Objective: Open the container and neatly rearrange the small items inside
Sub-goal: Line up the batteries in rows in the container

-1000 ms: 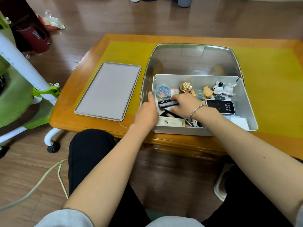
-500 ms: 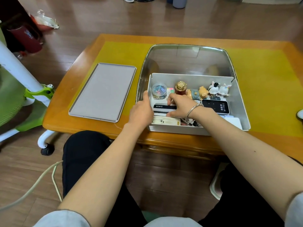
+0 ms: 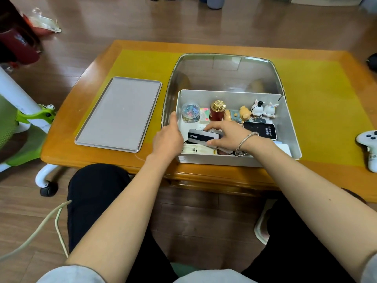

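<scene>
A: What could go wrong here, going from left to right?

B: First the left hand (image 3: 167, 137). It rests at the left wall of the container (image 3: 289, 127), thumb up along the rim. I cannot tell how far the other fingers curl, because the hand hides them. If this hand presses too hard, I think the light box may slide on the table (image 3: 318, 94).

A: And the right hand (image 3: 226, 135)?

B: It is inside the box. Its fingers are curled over the black case marked BENTE (image 3: 201, 136), thumb on the near edge, so it holds the case. Under the case lie a white packet (image 3: 195, 150) and other small things. If the case is dragged, I judge these may be pushed into a heap.

A: Is anything easy to tip?

B: Yes. Along the back wall stand a clear jar of clips (image 3: 190, 113), a red bottle with a gold cap (image 3: 217, 110), a bear figure (image 3: 244, 113) and two white rabbit figures (image 3: 264, 110). The bottle is tall and near the knuckles, so a careless lift may knock it.

A: What is around the box?

B: The lid (image 3: 118, 113) lies flat to the left, well apart. A black device (image 3: 260, 129) lies just beside the right wrist and limits the room there. A white game controller (image 3: 369, 146) is at the far right edge.
</scene>
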Demonstrator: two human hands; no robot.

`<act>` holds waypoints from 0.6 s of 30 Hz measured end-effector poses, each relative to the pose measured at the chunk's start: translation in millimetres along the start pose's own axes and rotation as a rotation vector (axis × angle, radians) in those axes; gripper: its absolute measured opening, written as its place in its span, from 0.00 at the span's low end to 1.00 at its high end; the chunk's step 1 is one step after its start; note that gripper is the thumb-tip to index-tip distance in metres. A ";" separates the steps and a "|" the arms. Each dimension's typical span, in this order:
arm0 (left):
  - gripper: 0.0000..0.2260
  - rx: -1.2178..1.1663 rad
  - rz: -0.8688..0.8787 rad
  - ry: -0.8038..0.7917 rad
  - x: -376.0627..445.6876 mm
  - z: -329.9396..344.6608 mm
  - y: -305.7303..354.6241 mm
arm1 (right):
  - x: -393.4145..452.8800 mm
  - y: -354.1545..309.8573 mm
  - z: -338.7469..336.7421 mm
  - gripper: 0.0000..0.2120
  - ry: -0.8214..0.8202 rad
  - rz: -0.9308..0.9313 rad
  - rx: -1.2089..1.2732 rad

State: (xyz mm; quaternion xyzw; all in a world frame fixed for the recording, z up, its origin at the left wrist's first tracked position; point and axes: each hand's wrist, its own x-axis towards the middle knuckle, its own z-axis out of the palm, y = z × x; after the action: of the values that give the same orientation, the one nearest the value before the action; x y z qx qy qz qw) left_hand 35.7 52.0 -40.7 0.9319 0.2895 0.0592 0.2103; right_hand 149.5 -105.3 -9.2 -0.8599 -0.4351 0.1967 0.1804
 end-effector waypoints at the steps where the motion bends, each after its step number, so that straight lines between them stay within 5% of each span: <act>1: 0.28 -0.009 0.000 0.001 0.2 0.0 -0.2 | -1.4 1.1 2.6 0.19 0.028 0.015 0.028; 6: 0.28 -0.008 0.000 0.008 0.5 0.5 -2.4 | -17.1 10.2 -1.9 0.14 0.152 0.013 0.179; 12: 0.26 -0.003 -0.013 0.019 0.9 1.7 -4.1 | -48.9 41.2 -30.9 0.14 0.504 0.149 0.380; 18: 0.26 -0.018 -0.020 0.015 0.0 1.2 -4.5 | -83.1 67.9 -42.7 0.12 0.533 0.308 0.296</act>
State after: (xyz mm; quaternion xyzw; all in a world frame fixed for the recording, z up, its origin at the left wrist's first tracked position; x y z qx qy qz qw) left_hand 33.6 54.8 -43.7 0.9266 0.2998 0.0668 0.2168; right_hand 171.4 -217.1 9.8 -0.9013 -0.2043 0.0512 0.3785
